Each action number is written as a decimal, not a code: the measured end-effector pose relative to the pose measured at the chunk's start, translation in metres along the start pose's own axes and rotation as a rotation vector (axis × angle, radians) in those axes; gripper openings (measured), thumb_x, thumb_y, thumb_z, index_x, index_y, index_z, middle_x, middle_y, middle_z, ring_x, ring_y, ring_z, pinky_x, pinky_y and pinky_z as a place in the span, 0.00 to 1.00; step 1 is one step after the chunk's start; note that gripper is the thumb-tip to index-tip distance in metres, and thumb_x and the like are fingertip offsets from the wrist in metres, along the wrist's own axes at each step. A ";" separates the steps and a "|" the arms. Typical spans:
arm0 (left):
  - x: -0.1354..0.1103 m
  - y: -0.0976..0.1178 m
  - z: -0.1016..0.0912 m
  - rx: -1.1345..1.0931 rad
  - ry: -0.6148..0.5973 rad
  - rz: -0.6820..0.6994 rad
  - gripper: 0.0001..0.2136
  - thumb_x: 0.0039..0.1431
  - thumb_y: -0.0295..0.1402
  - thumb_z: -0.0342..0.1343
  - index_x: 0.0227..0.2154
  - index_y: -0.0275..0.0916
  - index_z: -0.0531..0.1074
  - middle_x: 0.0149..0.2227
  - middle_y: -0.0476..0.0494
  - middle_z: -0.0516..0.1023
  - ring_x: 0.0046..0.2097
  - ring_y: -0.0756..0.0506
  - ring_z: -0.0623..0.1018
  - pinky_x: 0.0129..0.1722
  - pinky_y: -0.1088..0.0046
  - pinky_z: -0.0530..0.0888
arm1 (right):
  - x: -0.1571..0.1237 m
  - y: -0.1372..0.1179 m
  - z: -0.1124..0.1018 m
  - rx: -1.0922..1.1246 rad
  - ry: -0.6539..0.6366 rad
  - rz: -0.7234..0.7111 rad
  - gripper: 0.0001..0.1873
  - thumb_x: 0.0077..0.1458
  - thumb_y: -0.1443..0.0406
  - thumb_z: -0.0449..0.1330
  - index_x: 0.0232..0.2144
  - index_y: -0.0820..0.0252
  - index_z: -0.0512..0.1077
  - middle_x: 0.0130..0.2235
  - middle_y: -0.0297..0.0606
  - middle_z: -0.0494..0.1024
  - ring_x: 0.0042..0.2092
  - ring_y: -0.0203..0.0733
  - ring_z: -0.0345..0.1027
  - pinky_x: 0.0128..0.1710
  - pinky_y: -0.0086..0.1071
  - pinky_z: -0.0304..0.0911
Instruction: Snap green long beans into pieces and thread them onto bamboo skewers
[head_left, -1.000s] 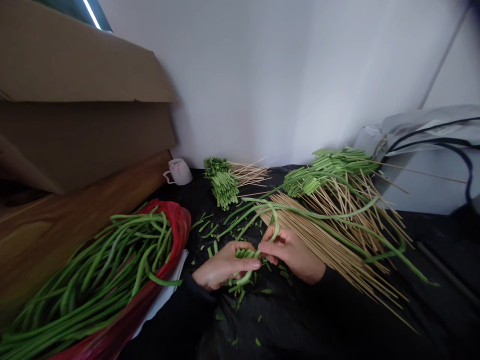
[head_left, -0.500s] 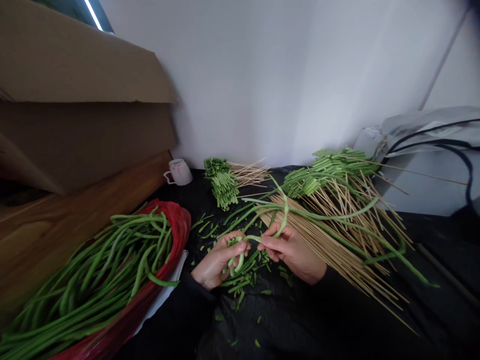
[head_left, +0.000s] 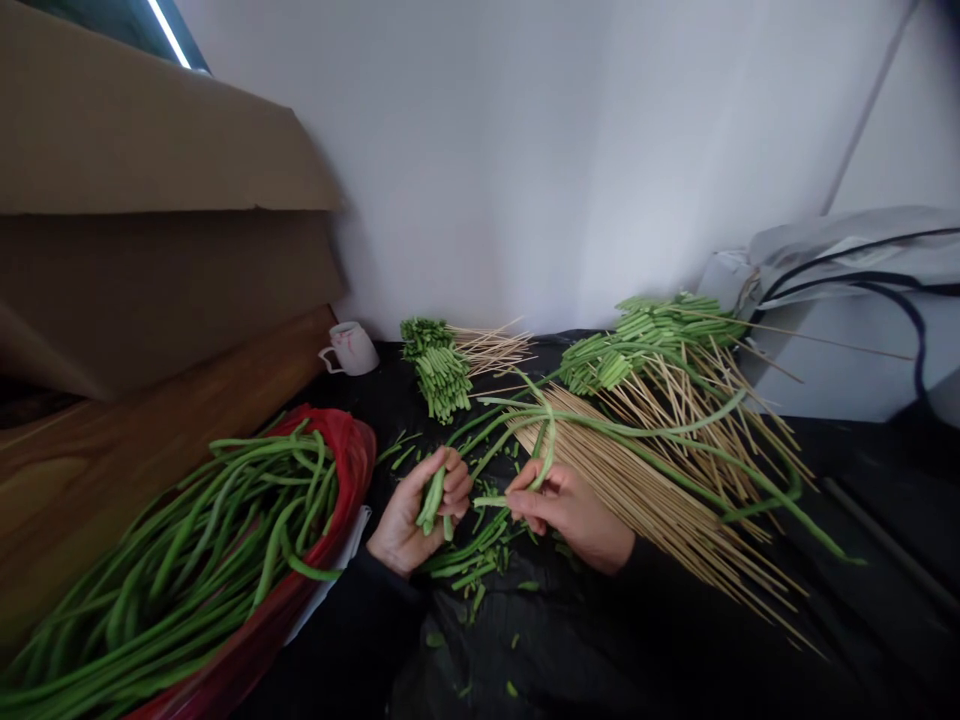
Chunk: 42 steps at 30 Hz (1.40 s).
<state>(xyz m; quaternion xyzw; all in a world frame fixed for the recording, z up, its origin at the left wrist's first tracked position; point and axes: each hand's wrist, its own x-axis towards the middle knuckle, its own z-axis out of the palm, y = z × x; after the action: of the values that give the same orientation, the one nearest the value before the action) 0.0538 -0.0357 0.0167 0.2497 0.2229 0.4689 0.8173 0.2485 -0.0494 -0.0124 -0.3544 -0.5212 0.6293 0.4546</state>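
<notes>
Cut long bean pieces [head_left: 430, 500] are bunched in my left hand [head_left: 417, 510], whose fingers curl round them. My right hand [head_left: 574, 510] pinches a long bean [head_left: 547, 445]; its short end points left and the rest rises in a curve above the fingers. The two hands are apart, with no bean spanning them. Beneath them lie cut bean scraps [head_left: 476, 565] on the black covering [head_left: 555, 640]. Several whole long beans [head_left: 637, 430] stretch rightward across a fan of bare wooden skewers [head_left: 637, 490] beside my right hand.
At the left stands a red bag [head_left: 352, 450] full of long beans [head_left: 195, 560]. Behind are a white mug [head_left: 352, 348], a cardboard box [head_left: 165, 290] and the wall. Skewered bean bundles [head_left: 442, 380] lie at the back, with a larger pile [head_left: 667, 335] further right near black cables [head_left: 892, 285].
The bean that ran between both hands is now parted. My left hand has closed round its pieces and moved slightly left, away from the right hand. The view has shifted a little.
</notes>
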 end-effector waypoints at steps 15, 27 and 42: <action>-0.004 -0.015 0.002 0.695 0.079 -0.204 0.17 0.42 0.34 0.70 0.31 0.37 0.68 0.23 0.50 0.73 0.23 0.54 0.67 0.20 0.82 0.55 | 0.001 -0.008 -0.006 -0.032 0.066 -0.042 0.12 0.49 0.57 0.67 0.30 0.59 0.73 0.23 0.30 0.72 0.22 0.32 0.61 0.24 0.29 0.57; -0.001 -0.018 0.004 0.758 0.048 -0.174 0.19 0.46 0.46 0.67 0.26 0.35 0.70 0.18 0.55 0.64 0.18 0.56 0.58 0.16 0.80 0.51 | 0.001 -0.008 -0.005 -0.058 0.114 -0.059 0.13 0.48 0.56 0.67 0.28 0.58 0.72 0.23 0.29 0.72 0.22 0.33 0.62 0.23 0.30 0.58; -0.004 -0.019 0.003 0.733 0.093 -0.088 0.16 0.43 0.40 0.71 0.29 0.35 0.74 0.25 0.47 0.76 0.26 0.52 0.72 0.27 0.79 0.65 | 0.004 -0.007 -0.007 0.146 0.190 -0.046 0.13 0.46 0.57 0.69 0.29 0.58 0.71 0.24 0.30 0.74 0.21 0.30 0.59 0.21 0.28 0.53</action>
<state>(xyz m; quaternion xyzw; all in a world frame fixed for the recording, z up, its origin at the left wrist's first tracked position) 0.0665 -0.0481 0.0078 0.4945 0.4234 0.3331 0.6821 0.2552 -0.0429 -0.0066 -0.3665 -0.4366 0.6187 0.5407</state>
